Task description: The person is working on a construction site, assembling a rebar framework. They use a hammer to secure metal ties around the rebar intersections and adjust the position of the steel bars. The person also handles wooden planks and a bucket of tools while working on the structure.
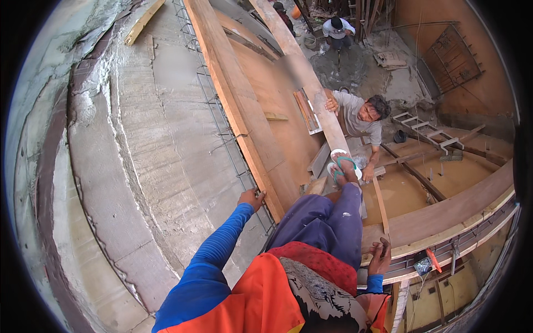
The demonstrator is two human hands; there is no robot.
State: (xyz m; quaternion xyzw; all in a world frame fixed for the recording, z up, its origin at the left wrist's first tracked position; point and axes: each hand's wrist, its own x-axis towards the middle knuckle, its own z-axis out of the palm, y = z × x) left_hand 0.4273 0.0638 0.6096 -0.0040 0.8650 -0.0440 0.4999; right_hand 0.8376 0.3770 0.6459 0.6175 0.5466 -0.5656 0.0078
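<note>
1. head view: left hand (252,198) rests fingers spread on the long plank's (239,105) lower end, frame centre, beside the rebar mesh (214,100).
2. right hand (380,256) lies open on the curved formwork edge (444,213), lower right.
3. plank looks placed, fastening not visible; a co-worker (361,116) steadies another board (311,83).

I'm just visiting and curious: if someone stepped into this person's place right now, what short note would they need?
Left hand: fingers open, resting on the edge of the long wooden plank that runs alongside the rebar mesh and concrete wall.
Right hand: open, pressed on the curved wooden form edge, holding nothing.
Feet in sandals rest on the plywood.
A co-worker below grips a second plank.
Plank position looks unfinished; whether it is fastened cannot be told.
</note>
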